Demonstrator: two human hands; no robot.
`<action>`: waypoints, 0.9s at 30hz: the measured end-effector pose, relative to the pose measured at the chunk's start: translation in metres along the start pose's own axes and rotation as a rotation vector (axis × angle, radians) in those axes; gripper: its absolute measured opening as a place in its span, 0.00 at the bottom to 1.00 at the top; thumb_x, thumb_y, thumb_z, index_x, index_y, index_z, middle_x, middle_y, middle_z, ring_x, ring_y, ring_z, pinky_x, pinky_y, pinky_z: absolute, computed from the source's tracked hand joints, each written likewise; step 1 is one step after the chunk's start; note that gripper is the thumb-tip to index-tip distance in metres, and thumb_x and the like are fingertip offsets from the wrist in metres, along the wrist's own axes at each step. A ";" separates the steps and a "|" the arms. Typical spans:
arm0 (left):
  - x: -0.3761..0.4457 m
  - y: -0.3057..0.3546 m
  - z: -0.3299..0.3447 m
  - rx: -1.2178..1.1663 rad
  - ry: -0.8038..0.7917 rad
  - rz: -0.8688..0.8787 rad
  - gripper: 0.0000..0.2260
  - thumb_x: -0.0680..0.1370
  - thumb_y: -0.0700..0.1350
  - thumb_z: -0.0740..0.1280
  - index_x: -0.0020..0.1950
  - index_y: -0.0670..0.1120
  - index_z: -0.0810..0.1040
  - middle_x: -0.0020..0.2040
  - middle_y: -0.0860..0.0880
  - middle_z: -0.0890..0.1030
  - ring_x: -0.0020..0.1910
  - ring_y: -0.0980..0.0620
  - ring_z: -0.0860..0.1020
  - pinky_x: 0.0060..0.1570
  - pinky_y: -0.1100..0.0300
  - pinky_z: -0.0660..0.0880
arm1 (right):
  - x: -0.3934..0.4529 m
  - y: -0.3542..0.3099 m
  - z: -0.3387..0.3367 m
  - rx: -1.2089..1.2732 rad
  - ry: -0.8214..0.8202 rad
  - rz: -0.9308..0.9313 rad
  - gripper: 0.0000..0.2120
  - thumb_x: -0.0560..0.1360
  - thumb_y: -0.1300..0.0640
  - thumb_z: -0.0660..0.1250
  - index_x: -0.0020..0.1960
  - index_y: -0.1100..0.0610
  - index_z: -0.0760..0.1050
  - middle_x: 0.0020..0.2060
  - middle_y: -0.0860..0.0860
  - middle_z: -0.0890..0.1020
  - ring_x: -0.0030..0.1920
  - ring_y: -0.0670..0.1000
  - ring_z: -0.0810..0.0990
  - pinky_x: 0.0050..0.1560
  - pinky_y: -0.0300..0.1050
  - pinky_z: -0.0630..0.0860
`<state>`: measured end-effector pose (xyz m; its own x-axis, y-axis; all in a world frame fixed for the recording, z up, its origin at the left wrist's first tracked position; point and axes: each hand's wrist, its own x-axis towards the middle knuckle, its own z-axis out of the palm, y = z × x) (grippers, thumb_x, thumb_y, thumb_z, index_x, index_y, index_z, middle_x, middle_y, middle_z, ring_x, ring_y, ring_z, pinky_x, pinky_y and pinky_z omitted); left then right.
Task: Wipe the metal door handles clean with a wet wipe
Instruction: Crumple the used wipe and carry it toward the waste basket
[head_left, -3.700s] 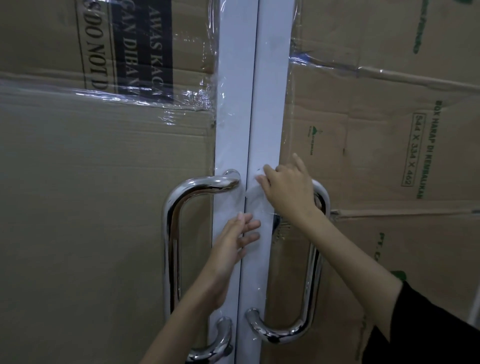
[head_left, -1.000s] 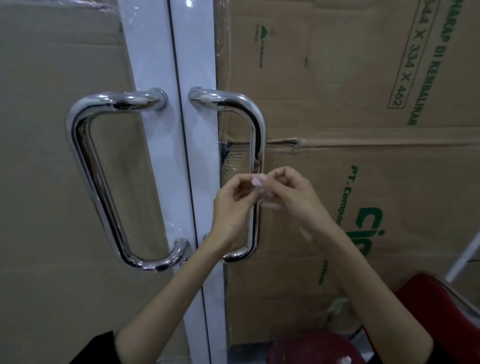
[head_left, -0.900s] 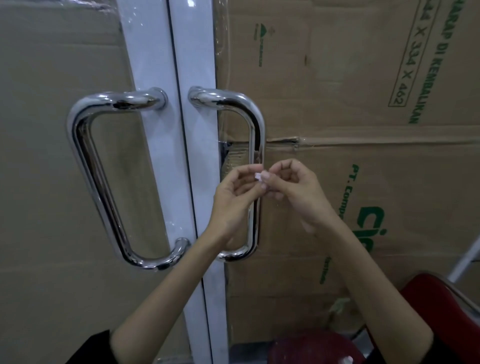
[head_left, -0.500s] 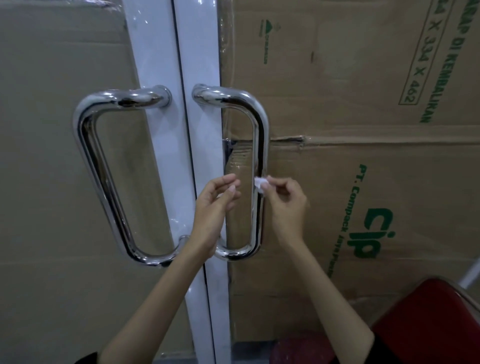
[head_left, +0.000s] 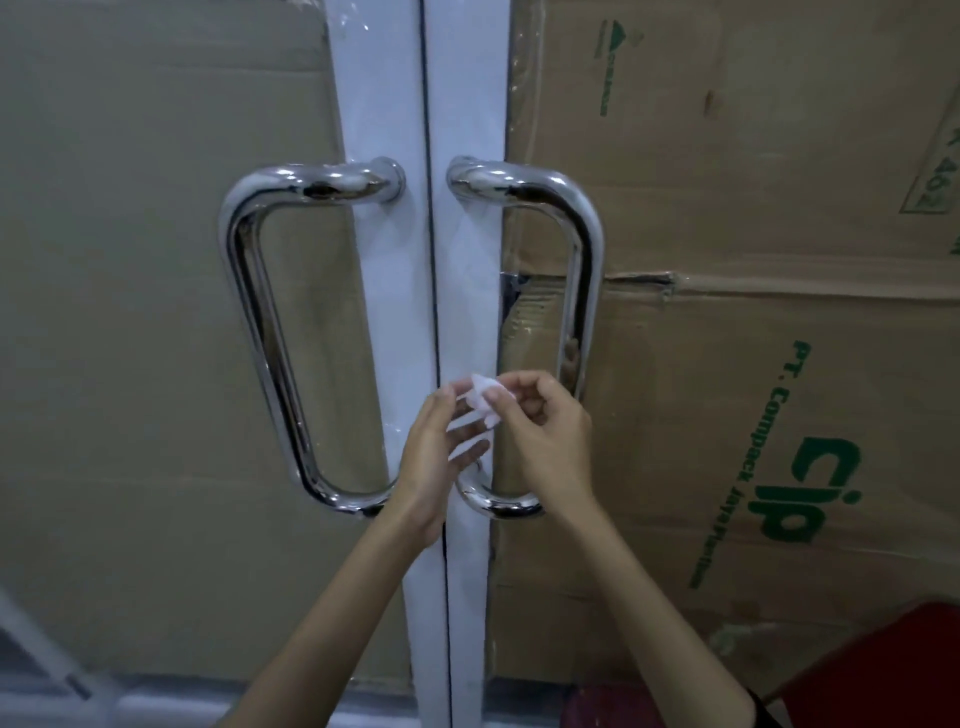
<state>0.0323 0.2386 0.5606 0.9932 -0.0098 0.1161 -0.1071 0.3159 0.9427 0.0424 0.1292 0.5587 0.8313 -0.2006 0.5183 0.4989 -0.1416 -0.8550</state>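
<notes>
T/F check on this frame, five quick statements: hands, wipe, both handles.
1. The right hand pinches the wipe. True.
2. The wipe is pressed against the left handle. False: it is held in front of the white door frame, between the two handles, touching neither.
3. The left hand grips the right handle. False: its fingers reach to the wipe, and it holds no handle.
4. Cardboard covers the door panels behind the handles. True.
5. Both handles are chrome loops mounted either side of the centre seam. True.
</notes>
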 end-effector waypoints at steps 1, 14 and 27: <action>-0.004 -0.002 -0.008 -0.007 0.021 -0.018 0.16 0.82 0.51 0.53 0.64 0.48 0.75 0.57 0.49 0.80 0.54 0.52 0.80 0.54 0.58 0.76 | -0.001 0.005 0.006 0.038 -0.006 0.056 0.03 0.73 0.58 0.71 0.41 0.51 0.79 0.34 0.47 0.81 0.34 0.42 0.76 0.38 0.35 0.73; -0.056 0.066 -0.174 0.145 0.391 0.107 0.12 0.78 0.52 0.62 0.61 0.56 0.76 0.54 0.55 0.80 0.51 0.56 0.77 0.51 0.60 0.73 | -0.031 -0.036 0.180 0.435 -0.640 0.200 0.03 0.75 0.63 0.67 0.45 0.59 0.79 0.26 0.47 0.77 0.25 0.42 0.71 0.28 0.34 0.70; -0.115 0.121 -0.445 0.262 0.676 -0.052 0.03 0.78 0.44 0.66 0.46 0.46 0.76 0.33 0.53 0.73 0.28 0.60 0.70 0.29 0.71 0.67 | -0.108 -0.048 0.456 0.264 -1.099 0.507 0.02 0.75 0.60 0.67 0.44 0.55 0.75 0.35 0.49 0.77 0.32 0.45 0.74 0.32 0.35 0.71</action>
<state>-0.0745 0.6998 0.5219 0.7997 0.5964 -0.0692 0.0175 0.0921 0.9956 0.0404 0.5994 0.5356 0.6456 0.7618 -0.0524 -0.0105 -0.0598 -0.9982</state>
